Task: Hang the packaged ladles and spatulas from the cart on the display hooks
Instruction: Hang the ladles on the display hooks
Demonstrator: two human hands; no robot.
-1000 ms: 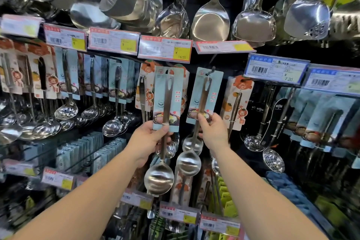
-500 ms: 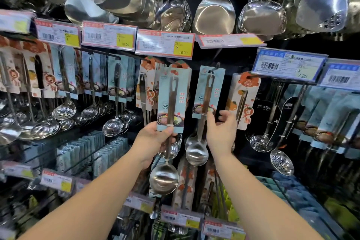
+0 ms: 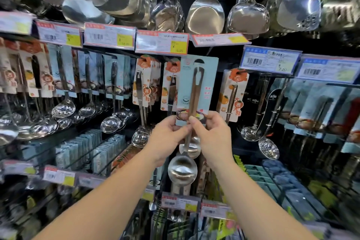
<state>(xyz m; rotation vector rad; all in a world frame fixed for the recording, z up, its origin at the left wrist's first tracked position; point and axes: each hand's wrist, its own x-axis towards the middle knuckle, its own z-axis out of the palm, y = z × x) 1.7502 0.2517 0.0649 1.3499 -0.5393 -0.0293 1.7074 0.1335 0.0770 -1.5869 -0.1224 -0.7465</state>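
Both the left hand (image 3: pixel 167 136) and the right hand (image 3: pixel 212 134) are pinching the packaged ladle (image 3: pixel 196 91) at its card's lower edge, raised before the hooks; its steel bowl is probably making it bottom-heavy, so holding near the stiff handle seems safest.

The packaged ladle (image 3: pixel 196 91) hangs upright between the two hands, below the price tag (image 3: pixel 161 43); spatulas (image 3: pixel 206 11) hang above; slotted ladle (image 3: pixel 269 147) far right.

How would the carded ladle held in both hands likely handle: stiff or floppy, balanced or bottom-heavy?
The ladle is probably bottom-heavy: its steel bowl hangs well below both hands' grip. The thin blue card likely flexes, while the handle looks rigid. The polished bowl may be slippery.
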